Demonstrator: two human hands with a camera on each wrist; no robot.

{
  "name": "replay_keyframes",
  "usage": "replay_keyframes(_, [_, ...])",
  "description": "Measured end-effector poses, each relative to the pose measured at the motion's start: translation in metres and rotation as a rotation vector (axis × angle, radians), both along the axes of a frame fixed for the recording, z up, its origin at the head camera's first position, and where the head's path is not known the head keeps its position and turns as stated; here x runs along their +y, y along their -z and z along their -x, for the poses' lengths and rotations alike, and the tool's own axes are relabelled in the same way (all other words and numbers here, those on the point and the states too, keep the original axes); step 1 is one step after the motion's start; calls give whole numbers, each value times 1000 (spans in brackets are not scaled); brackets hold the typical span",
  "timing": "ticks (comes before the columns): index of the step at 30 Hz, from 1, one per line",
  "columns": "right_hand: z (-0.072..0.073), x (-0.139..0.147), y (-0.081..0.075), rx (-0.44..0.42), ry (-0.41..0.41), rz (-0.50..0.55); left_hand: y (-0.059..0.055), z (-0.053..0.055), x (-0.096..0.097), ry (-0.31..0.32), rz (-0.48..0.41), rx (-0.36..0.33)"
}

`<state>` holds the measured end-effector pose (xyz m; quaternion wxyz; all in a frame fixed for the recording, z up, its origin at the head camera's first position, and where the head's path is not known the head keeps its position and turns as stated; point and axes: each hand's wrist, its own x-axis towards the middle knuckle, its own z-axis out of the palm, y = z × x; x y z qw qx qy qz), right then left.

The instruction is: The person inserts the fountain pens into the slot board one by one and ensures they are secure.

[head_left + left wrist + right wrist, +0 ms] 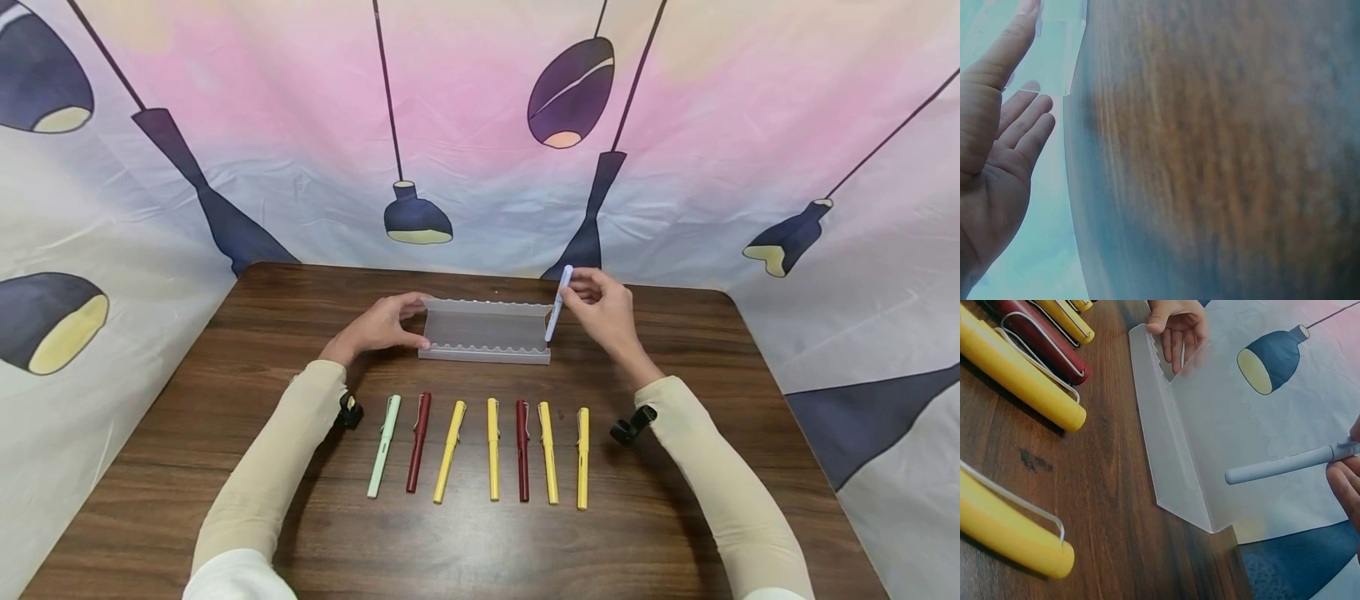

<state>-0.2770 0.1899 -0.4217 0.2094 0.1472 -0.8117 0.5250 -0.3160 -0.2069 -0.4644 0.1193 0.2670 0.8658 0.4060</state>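
Observation:
At the back of the table stands a clear plastic pen tray (483,356) with notched long edges. My left hand (381,322) holds its left end, thumb on the near corner and fingertips by the far one. Through the see-through wall some fingers of that hand (1182,331) show in the right wrist view. A pale blue pen (558,305) is pinched between the thumb and fingers of my right hand (604,312). It slants steeply beside the tray's right end, its lower tip near the near right corner. In the right wrist view this pen (1279,467) overlaps the tray wall.
In front of the tray several clipped pens lie in a spaced row: a light green pen (384,447), two dark red ones, including this red pen (522,450), and several yellow ones, such as this yellow pen (582,458). A printed cloth (480,167) hangs behind the wooden table (637,533).

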Motion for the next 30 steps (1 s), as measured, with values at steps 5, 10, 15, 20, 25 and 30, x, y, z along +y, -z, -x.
replay_keyframes(5, [3,-3,7,15,-16,5,-1,0,0,0,4,-8])
replay_keyframes(10, [3,-7,14,14,-14,9,-1,0,1,2,1,-14])
replay_keyframes(15, [2,-10,17,-9,-17,18,0,1,1,-1,4,-12])
replay_keyframes(20, [0,-12,21,-24,-18,-9,-1,1,1,-4,4,-11])
replay_keyframes(25, [-2,-12,26,-35,-4,-31,-1,1,1,-1,2,-6])
replay_keyframes(30, [-4,-12,29,-45,-12,-31,0,0,0,-4,9,-9])
